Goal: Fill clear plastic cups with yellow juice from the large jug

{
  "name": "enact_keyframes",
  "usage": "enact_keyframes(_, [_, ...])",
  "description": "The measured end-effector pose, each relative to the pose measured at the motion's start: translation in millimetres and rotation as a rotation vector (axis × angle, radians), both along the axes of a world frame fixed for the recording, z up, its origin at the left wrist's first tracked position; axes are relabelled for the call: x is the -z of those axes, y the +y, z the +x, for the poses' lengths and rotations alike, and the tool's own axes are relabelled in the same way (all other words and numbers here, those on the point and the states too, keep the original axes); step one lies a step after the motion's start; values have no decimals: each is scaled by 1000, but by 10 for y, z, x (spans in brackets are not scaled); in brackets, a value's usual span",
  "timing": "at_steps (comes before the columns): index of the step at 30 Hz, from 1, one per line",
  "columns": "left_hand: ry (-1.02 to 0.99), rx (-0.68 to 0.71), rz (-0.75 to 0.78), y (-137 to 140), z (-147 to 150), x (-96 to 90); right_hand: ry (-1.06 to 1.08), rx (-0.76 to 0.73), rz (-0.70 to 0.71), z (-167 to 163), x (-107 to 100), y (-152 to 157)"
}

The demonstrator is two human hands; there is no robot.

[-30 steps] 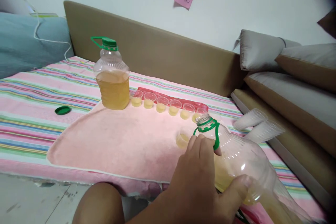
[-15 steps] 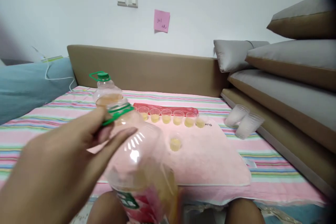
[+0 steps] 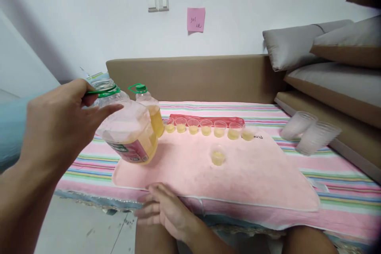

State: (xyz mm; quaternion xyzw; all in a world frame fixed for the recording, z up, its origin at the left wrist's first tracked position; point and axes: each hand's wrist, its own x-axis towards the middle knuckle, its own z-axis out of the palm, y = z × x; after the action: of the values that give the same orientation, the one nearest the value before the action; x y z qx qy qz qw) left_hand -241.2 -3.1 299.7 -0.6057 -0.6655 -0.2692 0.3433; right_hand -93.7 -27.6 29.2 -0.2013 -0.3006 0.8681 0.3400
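Just past six o'clock, our right hand (image 3: 169, 214), fingers loosely spread, by the pink mat (image 3: 268, 184)'s front edge. Nine o'clock, our left hand (image 3: 62, 113) pinches the green handle (image 3: 108, 92) of an open plastic bottle (image 3: 127, 123), tilted over the mat's left end, yellow drink (image 3: 151, 141) inside. Five o'clock, lone part-filled cup (image 3: 218, 158) on the mat. Three o'clock, two cup stacks (image 3: 318, 139) lying down. Farther, we count seven lined-up cups (image 3: 206, 129); capped bottle (image 3: 156, 117) at nine.
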Motion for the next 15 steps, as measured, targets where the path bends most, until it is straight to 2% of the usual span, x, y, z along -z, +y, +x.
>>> enact_keyframes(4, [-73,27,-128,212,-115,13,-119,-123,80,384,-23,-291])
enact_keyframes(8, [-155,97,-170,449,-303,210,-173,-178,127,713,-49,-411])
enact_keyframes(10, [-153,124,-165,543,-383,337,-159,-195,209,831,-107,-423])
enact_keyframes(12, [-135,149,-177,607,-429,439,-165,-153,380,934,-244,-415])
enact_keyframes(15, [-119,157,-228,648,-426,503,-289,64,813,1108,-633,-407])
